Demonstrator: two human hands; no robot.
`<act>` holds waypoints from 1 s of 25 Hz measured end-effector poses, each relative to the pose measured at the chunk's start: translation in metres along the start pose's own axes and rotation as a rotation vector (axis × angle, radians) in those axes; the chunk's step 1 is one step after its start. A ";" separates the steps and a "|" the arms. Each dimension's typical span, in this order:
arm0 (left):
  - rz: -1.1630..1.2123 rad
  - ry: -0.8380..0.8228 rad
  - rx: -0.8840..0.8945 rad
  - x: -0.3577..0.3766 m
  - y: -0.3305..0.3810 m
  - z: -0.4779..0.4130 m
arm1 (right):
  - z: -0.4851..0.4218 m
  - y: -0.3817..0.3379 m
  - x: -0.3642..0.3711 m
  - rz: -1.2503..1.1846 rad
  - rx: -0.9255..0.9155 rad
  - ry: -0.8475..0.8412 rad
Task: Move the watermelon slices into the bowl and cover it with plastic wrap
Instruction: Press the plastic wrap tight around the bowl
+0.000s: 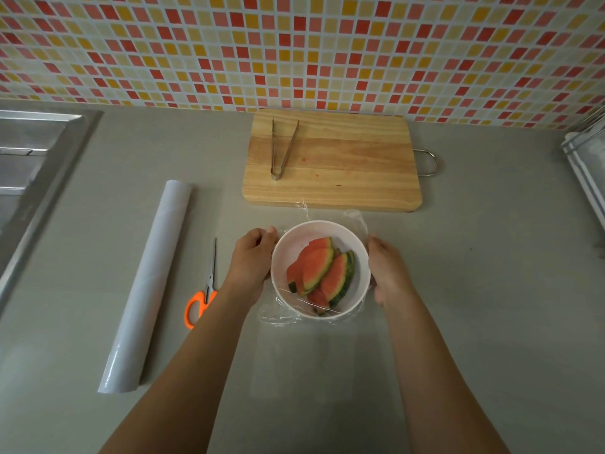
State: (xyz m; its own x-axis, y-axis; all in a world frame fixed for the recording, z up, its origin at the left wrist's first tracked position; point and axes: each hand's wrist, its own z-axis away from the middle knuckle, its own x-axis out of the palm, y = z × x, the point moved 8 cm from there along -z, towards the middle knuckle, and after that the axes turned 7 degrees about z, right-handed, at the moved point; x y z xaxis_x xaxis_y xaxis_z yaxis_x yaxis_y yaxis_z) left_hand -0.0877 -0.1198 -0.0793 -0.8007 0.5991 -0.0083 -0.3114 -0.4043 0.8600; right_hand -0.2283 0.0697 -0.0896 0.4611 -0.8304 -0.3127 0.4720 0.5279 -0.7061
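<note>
A steel sink (29,165) is sunk into the grey countertop (491,306) at the far left, about 10 o'clock from the bowl. Next comes a long white roll of wrap (147,286), lying at a slant at 9 o'clock. Orange-handled scissors (204,293) rest just beside it, blades pointing toward the wall.

The left hand (252,260) curls round the bowl's left side, thumb up near the rim. The white bowl (314,226) stands on the counter between both hands, and the watermelon slices (322,273) lie stacked inside it, rinds toward 4 o'clock. A clear sheet of plastic wrap (281,314) is stretched over the bowl, its loose edges crumpled on the counter at 7 o'clock and 1 o'clock.

At 12 o'clock, well apart from the bowl, a wooden cutting board (343,185) sits against the wall, with metal tongs (283,149) lying on its left part.

The right hand (389,273) cups the bowl's right side, fingers curved down against it. A white rack (586,165) shows at 2 o'clock. A mosaic tile wall (294,44) in red, orange and yellow runs behind.
</note>
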 end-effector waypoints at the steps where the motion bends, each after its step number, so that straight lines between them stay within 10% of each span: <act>1: 0.001 -0.003 0.008 0.000 0.000 -0.001 | -0.002 0.003 0.002 -0.015 0.050 -0.045; 13: 0.233 0.163 -0.122 0.001 -0.020 0.006 | 0.010 0.003 -0.012 -0.256 -0.022 0.363; 19: -0.415 0.319 0.158 -0.049 0.011 -0.002 | 0.019 -0.014 -0.049 -0.087 -0.228 0.561; 25: 0.150 -0.204 0.452 0.013 0.022 0.037 | 0.046 -0.057 0.012 0.108 -0.884 -0.073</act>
State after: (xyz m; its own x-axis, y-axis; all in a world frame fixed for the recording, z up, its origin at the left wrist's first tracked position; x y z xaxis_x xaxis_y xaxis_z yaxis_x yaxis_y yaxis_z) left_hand -0.0863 -0.0948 -0.0417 -0.6896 0.6980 0.1932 0.0877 -0.1843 0.9790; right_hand -0.2149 0.0383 -0.0241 0.5304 -0.7550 -0.3856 -0.3141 0.2475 -0.9166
